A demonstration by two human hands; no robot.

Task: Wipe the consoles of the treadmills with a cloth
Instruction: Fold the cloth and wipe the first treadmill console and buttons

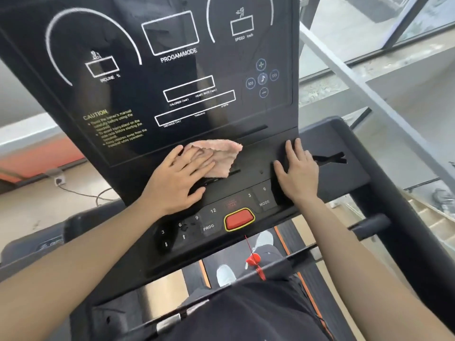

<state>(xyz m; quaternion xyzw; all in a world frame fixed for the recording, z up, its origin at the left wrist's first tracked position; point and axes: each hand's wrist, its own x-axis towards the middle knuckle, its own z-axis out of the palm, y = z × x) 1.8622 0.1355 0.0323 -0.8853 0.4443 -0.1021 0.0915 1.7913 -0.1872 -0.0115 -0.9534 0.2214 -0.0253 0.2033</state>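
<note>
A black treadmill console [138, 99] fills the upper part of the head view, its display panel marked with white outlines. A pink cloth [222, 153] lies crumpled on the ledge just under the display. My left hand [177, 178] lies flat on the cloth's left part, fingers spread, pressing it onto the console. My right hand [298, 171] rests flat and empty on the ledge to the right of the cloth, fingers apart, above the MODE key.
A red stop button [238, 219] sits in the key row below my hands, with a red safety clip [253, 260] hanging on a cord. The treadmill belt and my shoes show beneath. A glass railing and stairs lie to the right, a cable and socket on the left.
</note>
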